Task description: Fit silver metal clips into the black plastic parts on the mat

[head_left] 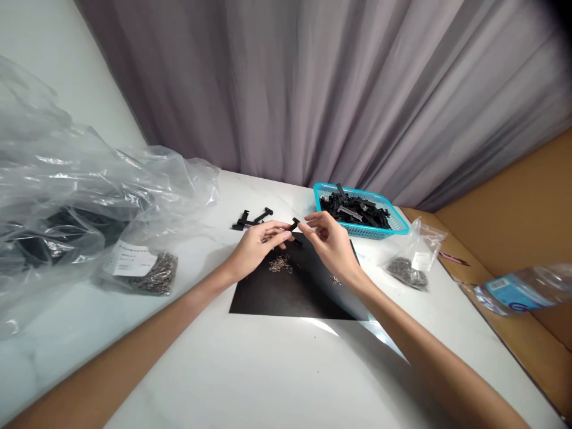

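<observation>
My left hand [263, 243] grips a small black plastic part [294, 224] between thumb and fingers, above the far edge of a black mat [286, 298]. Fingertips of my right hand [328, 238] are pinched at the upper end of that same part; whether they also hold something tiny is too small to see. On the mat below lies a pile of small metal pieces [279, 264], with a few more metal pieces [335, 279] under my right wrist. Several black plastic parts [252, 220] rest on the table beyond my left hand.
A blue basket [400, 227] heaped with black plastic parts stands behind my right hand. Bags of metal pieces lie left [161, 274] and right [409, 274]. Large clear plastic sheeting [111, 173] covers the left side. A water bottle [522, 292] lies by cardboard [509, 202] at right.
</observation>
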A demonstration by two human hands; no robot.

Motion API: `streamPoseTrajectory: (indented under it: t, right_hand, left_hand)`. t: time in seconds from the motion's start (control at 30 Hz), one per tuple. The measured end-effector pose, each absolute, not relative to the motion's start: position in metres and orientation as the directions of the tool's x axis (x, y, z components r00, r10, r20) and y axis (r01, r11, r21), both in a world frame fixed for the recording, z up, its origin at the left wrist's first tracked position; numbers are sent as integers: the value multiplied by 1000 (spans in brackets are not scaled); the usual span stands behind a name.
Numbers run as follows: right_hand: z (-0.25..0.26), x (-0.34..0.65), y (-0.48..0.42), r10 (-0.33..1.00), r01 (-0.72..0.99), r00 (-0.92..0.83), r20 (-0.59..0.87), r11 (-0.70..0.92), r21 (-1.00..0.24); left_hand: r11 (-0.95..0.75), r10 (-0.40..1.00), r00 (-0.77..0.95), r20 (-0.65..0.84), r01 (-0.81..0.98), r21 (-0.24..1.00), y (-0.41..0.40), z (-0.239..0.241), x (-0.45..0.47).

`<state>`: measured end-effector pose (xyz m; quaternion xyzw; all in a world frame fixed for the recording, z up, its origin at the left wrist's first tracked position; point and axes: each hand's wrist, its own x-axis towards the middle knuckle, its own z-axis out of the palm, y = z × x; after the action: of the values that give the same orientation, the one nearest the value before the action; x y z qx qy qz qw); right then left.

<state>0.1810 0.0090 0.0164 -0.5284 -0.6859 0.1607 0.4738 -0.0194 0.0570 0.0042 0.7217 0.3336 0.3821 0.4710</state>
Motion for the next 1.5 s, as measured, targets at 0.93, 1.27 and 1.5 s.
streamPoseTrajectory:
  t: [0.93,1.27,1.5]
  right_hand:
    - [-31,207,-60,878,885,-351,325,424,-191]
    - [-24,215,-53,877,714,-122,466,403,-573]
    - [-13,218,-57,960,503,-43,278,261,-824]
  left_hand:
    - [-194,786,610,98,93,977,32,2,-8]
    - [-546,768,585,261,385,744,23,4,-7]
    - [-768,625,643,443,404,497,14,3,-7]
